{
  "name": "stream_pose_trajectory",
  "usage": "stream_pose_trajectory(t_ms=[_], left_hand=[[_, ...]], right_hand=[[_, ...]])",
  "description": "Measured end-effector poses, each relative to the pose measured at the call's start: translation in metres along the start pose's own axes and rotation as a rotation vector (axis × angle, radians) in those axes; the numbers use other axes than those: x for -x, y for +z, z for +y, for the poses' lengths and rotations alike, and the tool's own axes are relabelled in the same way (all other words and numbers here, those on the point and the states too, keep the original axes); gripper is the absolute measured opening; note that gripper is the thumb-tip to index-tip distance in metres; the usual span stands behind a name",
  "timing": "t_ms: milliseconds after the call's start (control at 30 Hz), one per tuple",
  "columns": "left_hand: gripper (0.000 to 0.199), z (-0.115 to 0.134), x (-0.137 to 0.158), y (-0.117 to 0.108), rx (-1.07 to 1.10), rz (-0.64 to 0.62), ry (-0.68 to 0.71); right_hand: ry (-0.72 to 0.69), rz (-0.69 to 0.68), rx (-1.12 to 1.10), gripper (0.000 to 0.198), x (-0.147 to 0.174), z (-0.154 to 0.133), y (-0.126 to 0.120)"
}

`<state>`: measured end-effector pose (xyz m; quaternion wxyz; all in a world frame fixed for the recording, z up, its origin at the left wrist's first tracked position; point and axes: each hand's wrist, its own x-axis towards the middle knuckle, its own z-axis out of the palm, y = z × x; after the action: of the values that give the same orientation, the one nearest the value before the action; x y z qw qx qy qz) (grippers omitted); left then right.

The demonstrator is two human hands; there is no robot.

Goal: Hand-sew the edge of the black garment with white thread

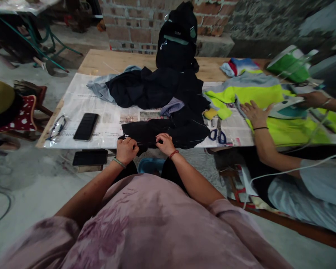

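Observation:
A black garment (190, 129) lies at the front edge of the table, with thin white lines like stitching on it. My left hand (127, 150) is closed on the near left end of this cloth, fingers curled over its edge. A short way to the right, my right hand (165, 143) pinches the same edge with bent fingers. Any small tool between the fingers cannot be made out. Behind the black garment is a heap of dark navy clothing (145, 87), with a greyish-purple piece (172, 106) between them.
A phone (86, 127) and glasses (58, 127) lie left on the newspaper-covered table (72, 97); another phone (90, 157) sits below the edge. Blue-handled scissors (218, 134) lie right. A co-worker's hands hold an iron (287, 107) on a yellow-grey garment (257, 91). A black backpack (176, 41) stands behind.

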<state>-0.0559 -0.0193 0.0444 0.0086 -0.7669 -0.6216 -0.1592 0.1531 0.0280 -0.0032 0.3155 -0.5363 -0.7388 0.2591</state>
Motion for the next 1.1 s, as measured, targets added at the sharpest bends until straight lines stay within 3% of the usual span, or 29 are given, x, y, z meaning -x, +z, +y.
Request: stream_pose_trajectory(t_ms=[233, 367, 533, 700, 833, 967, 1100], left_hand=[[0.011, -0.013, 0.004, -0.011, 0.084, -0.016, -0.194], [0.011, -0.016, 0.009, -0.013, 0.130, -0.015, -0.235], [0.010, -0.017, 0.018, -0.010, 0.187, 0.001, -0.218], [0.012, -0.014, 0.017, -0.015, 0.454, 0.018, -0.066], [0.014, -0.008, 0.012, -0.017, 0.590, -0.033, -0.196], [0.019, -0.005, 0.008, -0.016, 0.552, -0.044, -0.234], [0.027, -0.004, 0.009, -0.012, 0.364, -0.055, -0.048]], right_hand=[[0.004, 0.007, 0.010, 0.006, 0.000, -0.002, -0.001], [0.001, -0.004, 0.012, 0.006, 0.000, -0.001, 0.000], [-0.007, 0.006, 0.006, 0.006, 0.000, -0.001, 0.000], [0.001, -0.003, 0.010, 0.006, 0.001, -0.001, 0.000], [-0.006, 0.009, 0.012, 0.007, 0.000, -0.001, 0.001], [0.000, 0.004, 0.015, 0.007, 0.000, -0.002, 0.000], [0.003, 0.003, 0.021, 0.007, 0.001, -0.003, 0.000]])
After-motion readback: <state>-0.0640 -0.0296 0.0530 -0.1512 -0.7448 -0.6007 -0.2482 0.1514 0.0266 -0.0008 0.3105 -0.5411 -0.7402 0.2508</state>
